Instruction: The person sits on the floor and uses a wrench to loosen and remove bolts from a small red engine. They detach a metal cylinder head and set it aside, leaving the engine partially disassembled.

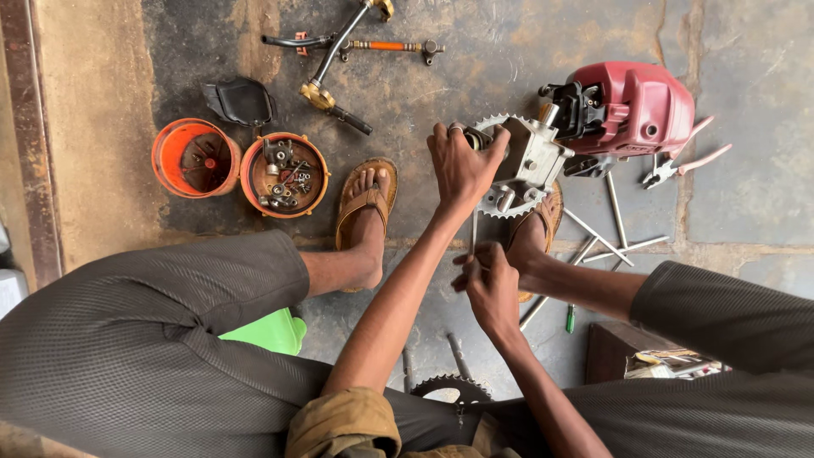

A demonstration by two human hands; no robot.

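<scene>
My left hand (pixel 462 165) grips the grey metal gearbox housing (pixel 532 157) and its toothed sprocket (pixel 500 199), which join a red engine cover (pixel 632 106) lying on the stone floor. Below it, my right hand (pixel 487 284) is closed around a thin metal tool (pixel 473 231) whose shaft points up toward the sprocket. Both my feet in brown sandals (pixel 365 203) rest on the floor on either side of my arms.
Two orange bowls (pixel 197 158) (pixel 285 175) at left, one holding several bolts and small parts. A black pouch (pixel 241 102) and a metal shaft assembly (pixel 339 51) lie beyond. Pink-handled pliers (pixel 682 161), long rods (pixel 615 229), a green screwdriver (pixel 571 318), a second sprocket (pixel 449 388).
</scene>
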